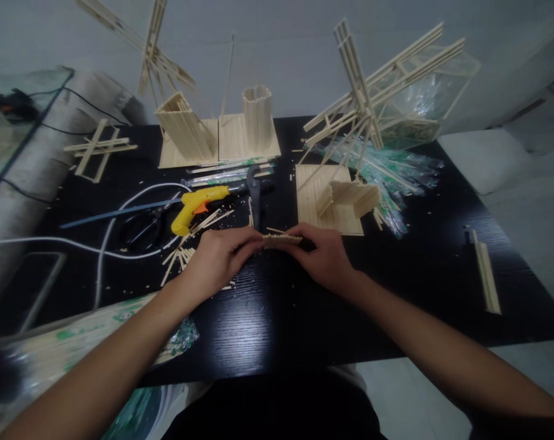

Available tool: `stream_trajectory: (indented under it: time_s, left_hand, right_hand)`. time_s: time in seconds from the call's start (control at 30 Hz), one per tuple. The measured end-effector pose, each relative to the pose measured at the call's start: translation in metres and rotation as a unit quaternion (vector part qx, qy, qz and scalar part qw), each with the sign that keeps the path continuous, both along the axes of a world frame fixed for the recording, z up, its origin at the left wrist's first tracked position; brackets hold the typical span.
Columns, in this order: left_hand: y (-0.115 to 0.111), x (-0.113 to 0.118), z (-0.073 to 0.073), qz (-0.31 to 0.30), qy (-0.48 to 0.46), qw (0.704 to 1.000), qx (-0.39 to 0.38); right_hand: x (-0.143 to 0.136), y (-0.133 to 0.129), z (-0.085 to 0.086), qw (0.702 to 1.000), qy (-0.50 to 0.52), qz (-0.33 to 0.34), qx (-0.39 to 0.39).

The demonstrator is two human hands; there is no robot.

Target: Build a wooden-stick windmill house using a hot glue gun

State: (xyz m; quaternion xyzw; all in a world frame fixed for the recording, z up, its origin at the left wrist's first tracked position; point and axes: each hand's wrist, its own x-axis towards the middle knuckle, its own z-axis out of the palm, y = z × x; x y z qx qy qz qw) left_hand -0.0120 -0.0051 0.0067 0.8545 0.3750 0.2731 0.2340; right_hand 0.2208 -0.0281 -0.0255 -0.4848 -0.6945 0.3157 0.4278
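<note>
Between my two hands is a small panel of wooden sticks [281,241] laid side by side, seen nearly edge-on above the black table. My left hand [224,253] pinches its left end between thumb and fingers. At the other end my right hand [323,253] grips it the same way. Just beyond my hands lies a dark-handled cutting tool [255,198]. To the left rests a yellow glue gun [196,208] with a blue-grey glue stick in its back. Loose cut sticks [180,256] are scattered beside my left hand.
Stick-built models stand at the back: a slanted box [187,128], a round tower [257,119] and a windmill-like frame [361,91]. A half-built base [308,195] sits right of centre. A white cord [105,250] loops at left; packaged sticks [93,324] lie at front left.
</note>
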Motion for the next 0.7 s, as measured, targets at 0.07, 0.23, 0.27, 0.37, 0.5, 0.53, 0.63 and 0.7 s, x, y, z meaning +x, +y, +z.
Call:
stream_trajectory:
  time_s: [0.07,0.23,0.27,0.37,0.5,0.53,0.63,0.7]
  left_hand:
    - [0.0001,0.0004,0.0007,0.0,0.0,1.0,0.002]
    - [0.0007,0.0005,-0.0002,-0.001,0.004,1.0,0.0]
    - [0.0008,0.0004,-0.0006,0.0,0.003,1.0,0.0]
    - [0.0005,0.0008,-0.0006,0.005,0.001,1.0,-0.003]
    - [-0.0007,0.0029,0.0019,0.022,0.003,0.999,-0.023]
    - [-0.0007,0.0033,0.0027,0.029,0.003,0.999,-0.03]
    - [0.0006,0.0018,0.0037,0.046,-0.003,0.998,-0.051]
    - [0.0026,-0.0014,0.0035,0.055,-0.008,0.996,-0.065]
  right_hand:
    - [0.0005,0.0001,0.0008,1.0,0.0,0.001,-0.004]
    - [0.0014,-0.0002,0.0012,1.0,0.001,0.004,-0.008]
    - [0.0014,-0.0001,0.0011,1.0,0.002,0.004,-0.008]
    - [0.0014,0.0005,0.0011,1.0,0.006,0.005,-0.009]
    - [0.0013,0.0015,0.0022,1.0,0.007,0.007,-0.003]
    - [0.0011,0.0015,0.0027,1.0,0.006,0.007,0.0]
    - [0.0,0.0005,0.0039,1.0,0.002,0.004,0.006]
    - [-0.0006,-0.0005,0.0044,1.0,0.007,-0.004,0.004]
